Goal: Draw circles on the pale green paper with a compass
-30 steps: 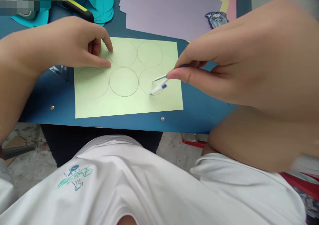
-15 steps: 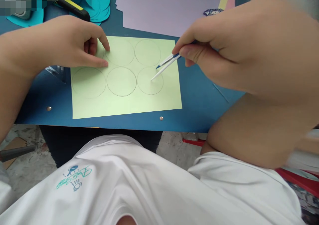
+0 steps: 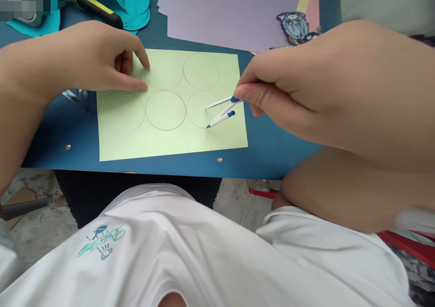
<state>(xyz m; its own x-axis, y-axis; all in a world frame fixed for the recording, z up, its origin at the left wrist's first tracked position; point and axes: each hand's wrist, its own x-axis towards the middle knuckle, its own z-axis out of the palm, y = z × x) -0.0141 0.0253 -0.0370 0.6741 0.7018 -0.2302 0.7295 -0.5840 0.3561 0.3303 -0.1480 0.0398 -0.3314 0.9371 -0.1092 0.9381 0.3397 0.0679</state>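
A light green paper sheet (image 3: 170, 141) lies on the blue table (image 3: 272, 157), with several circles drawn on it in pencil. My left hand (image 3: 91, 60) presses on the sheet's upper left part, thumb and forefinger tips down on the paper, fingers curled. My right hand (image 3: 326, 80) pinches the top of a white and blue drawing compass (image 3: 220, 109). Its two legs are spread, with both tips on the lower right circle (image 3: 200, 109).
Lilac sheets (image 3: 231, 12) lie behind the green one, with yellow and pink paper at the far right. Teal cut-out shapes (image 3: 136, 3) and a black and yellow tool (image 3: 102, 12) sit at the back left. A clear set square (image 3: 78, 98) lies under my left wrist.
The compass has swung round in my right hand: its pencil leg moved from above the circle down to the circle's lower edge. My left hand has stayed in place.
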